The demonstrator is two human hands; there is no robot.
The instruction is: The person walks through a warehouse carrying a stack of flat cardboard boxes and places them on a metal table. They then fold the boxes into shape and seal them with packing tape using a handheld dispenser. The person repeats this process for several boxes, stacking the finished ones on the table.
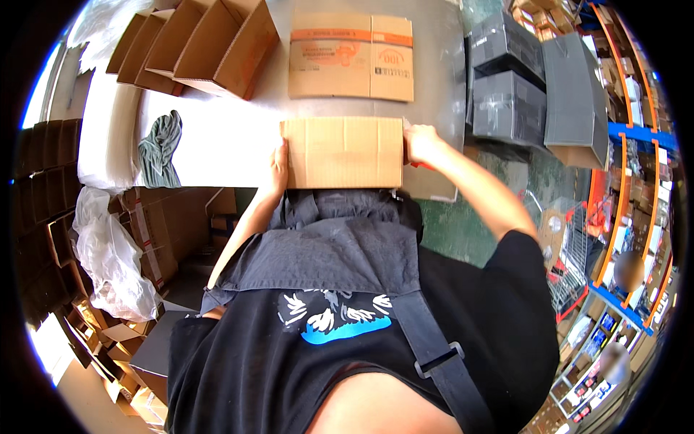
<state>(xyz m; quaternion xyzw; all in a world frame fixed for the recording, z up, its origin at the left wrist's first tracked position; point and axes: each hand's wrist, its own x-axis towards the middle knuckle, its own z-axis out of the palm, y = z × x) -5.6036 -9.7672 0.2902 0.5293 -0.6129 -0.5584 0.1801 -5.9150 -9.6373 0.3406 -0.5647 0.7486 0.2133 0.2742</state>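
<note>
A plain brown cardboard box sits at the table's near edge, close against my dark apron. My left hand grips its left side, with the thumb up along the edge. At the box's right end my right hand is closed. A small red piece shows beneath that hand, but most of what it holds is hidden. Just beyond the box a flattened carton with orange printing lies on the metal table.
Several open cardboard boxes stand at the far left, with a crumpled grey-green cloth nearer. Dark wrapped boxes stand beyond the table's right edge. A shopping cart and shelving are at right; plastic sheeting hangs at left.
</note>
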